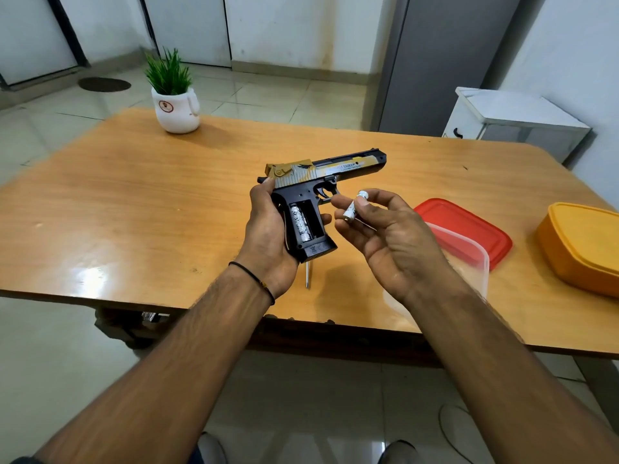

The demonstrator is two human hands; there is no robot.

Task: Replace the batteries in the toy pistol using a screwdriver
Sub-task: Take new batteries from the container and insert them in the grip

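My left hand [268, 236] grips the black and gold toy pistol [321, 172] by its grip, barrel pointing right, above the wooden table [134, 195]. The battery compartment in the grip is uncovered, with one white battery [299, 226] seated in its left slot and the slot beside it dark. My right hand [392, 236] pinches a second white battery [354, 205] between thumb and fingers, just right of the grip. A thin metal screwdriver shaft [307, 274] lies on the table below the pistol, its handle hidden by the gun.
A clear plastic container [475, 262] sits under my right wrist, with its red lid [469, 229] behind it. An orange lidded box [582, 246] stands at the right edge. A potted plant [176, 95] is at the back left.
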